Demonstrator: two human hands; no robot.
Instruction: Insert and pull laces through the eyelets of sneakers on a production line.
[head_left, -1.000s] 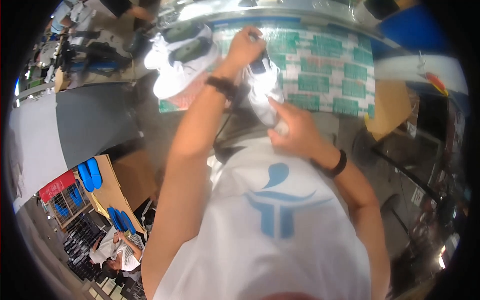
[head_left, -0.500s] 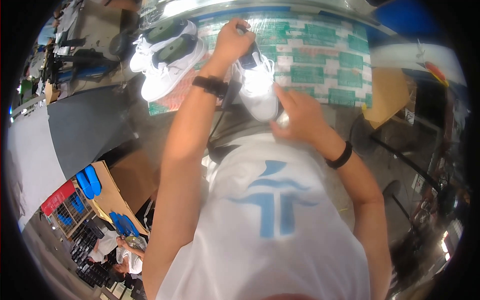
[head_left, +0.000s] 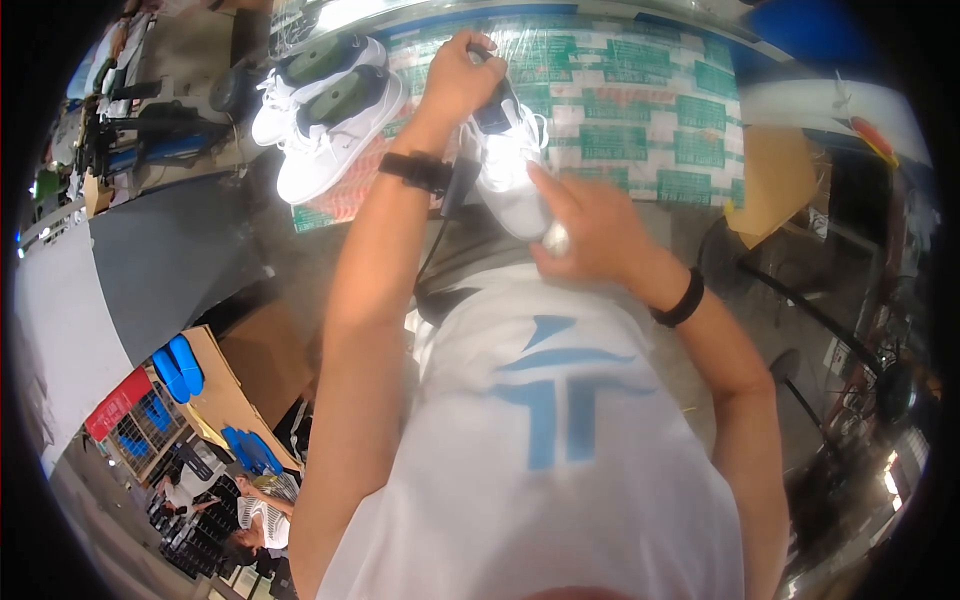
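Note:
A white lace-up sneaker (head_left: 512,205) is held over the near edge of the table, toe toward me. My left hand (head_left: 462,82) is closed round its dark-lined heel at the far end. Close to the toe, my right hand (head_left: 600,230) has its index finger against the sneaker's right side. A small white wad (head_left: 556,238) shows between its thumb and fingers; what it is made of I cannot tell. To the left sits a pair of white sneakers (head_left: 322,165) with dark green insoles.
Green-and-white printed sheeting under clear film covers the table (head_left: 690,130). Brown cardboard (head_left: 775,185) stands off its right end. Grey panels (head_left: 170,260) are at the left, with blue insoles (head_left: 180,368) on a cardboard-topped rack below. Another person (head_left: 265,515) is at lower left.
Both hands and the held sneaker have shifted slightly left in the picture. My right index finger has moved a little up along the sneaker's side. The left hand keeps its grip.

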